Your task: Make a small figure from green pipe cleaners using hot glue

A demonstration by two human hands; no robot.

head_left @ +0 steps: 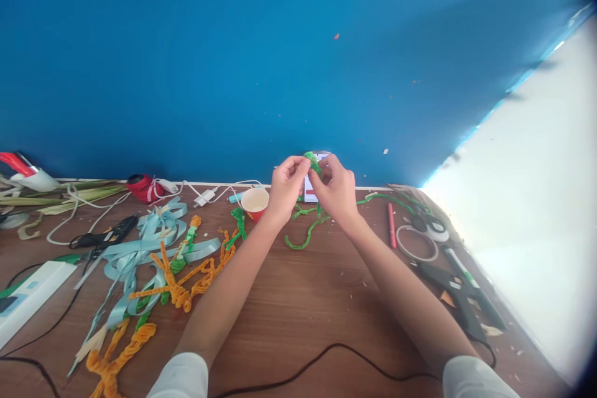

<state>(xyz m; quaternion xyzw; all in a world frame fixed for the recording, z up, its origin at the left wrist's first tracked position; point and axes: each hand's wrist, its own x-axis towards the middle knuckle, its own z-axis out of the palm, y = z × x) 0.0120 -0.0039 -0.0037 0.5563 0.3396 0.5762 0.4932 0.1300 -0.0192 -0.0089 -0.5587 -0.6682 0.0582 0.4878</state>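
Note:
Both arms reach forward over the brown table to the middle of the view. Between my hands is a green pipe cleaner piece, its upper end bent over into a rounded shape. My left hand pinches it from the left with thumb and fingertips. From the right, my right hand grips it lower down, fingers closed. Loose green pipe cleaner strands trail below the hands onto the table. A phone with a lit screen stands against the blue wall behind the hands, partly hidden by them.
Left of my arms lie orange pipe cleaner shapes, light blue ribbon and a white power strip. A paper cup stands near my left hand. On the right are a red pen and a black glue gun. A black cable crosses the front.

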